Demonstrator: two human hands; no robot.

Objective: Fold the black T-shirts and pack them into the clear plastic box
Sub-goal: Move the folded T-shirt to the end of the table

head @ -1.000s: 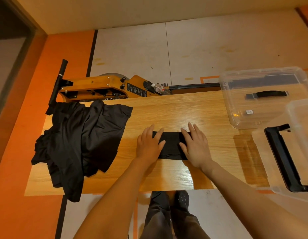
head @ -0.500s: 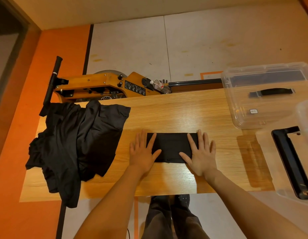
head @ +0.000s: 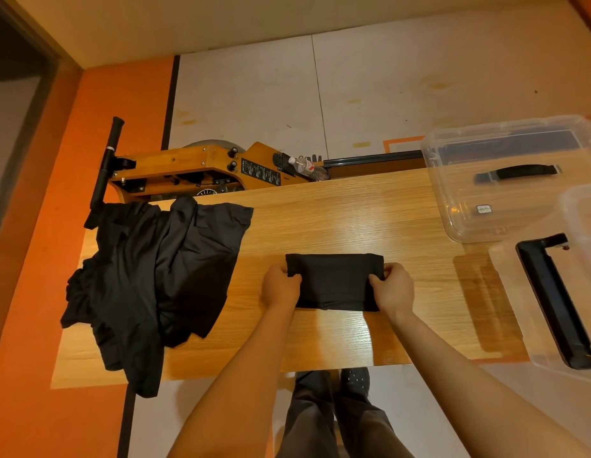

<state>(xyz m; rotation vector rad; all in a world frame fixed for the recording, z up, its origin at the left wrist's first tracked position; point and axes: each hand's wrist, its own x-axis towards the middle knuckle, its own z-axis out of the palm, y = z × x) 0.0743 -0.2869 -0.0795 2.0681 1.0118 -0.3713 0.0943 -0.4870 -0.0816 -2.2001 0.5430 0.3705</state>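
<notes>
A folded black T-shirt (head: 335, 280) lies flat on the wooden worktop (head: 353, 219), a compact dark rectangle near the middle of the surface, a little toward the near edge. Both hands are clamped on it, one at each short end. The left hand (head: 281, 287) grips the left end, fingers curled over the cloth so that the knuckles face up. The right hand (head: 395, 287) grips the right end in the same way, with its thumb lying across the top of the fabric. The two hands are apart, with the width of the folded shirt between them (the bare forearms reach in from the near side).

On the left part of the worktop sits a loose pile of black T-shirts (head: 155, 276), unfolded and crumpled, with some cloth hanging over the left and near edges. It lies well apart from the folded shirt.

At the far right of the worktop stands the clear plastic box (head: 446, 193), open at the top; the wood grain shows through its walls. Nearer, at the right edge, rests a clear lid (head: 505, 292) with a black handle (head: 548, 299), partly overhanging the worktop.

Beyond the far edge a wooden machine (head: 188, 166) lies on the floor, with a black bar (head: 105, 166) at its left end and a plastic bottle (head: 305, 166) resting on it.
</notes>
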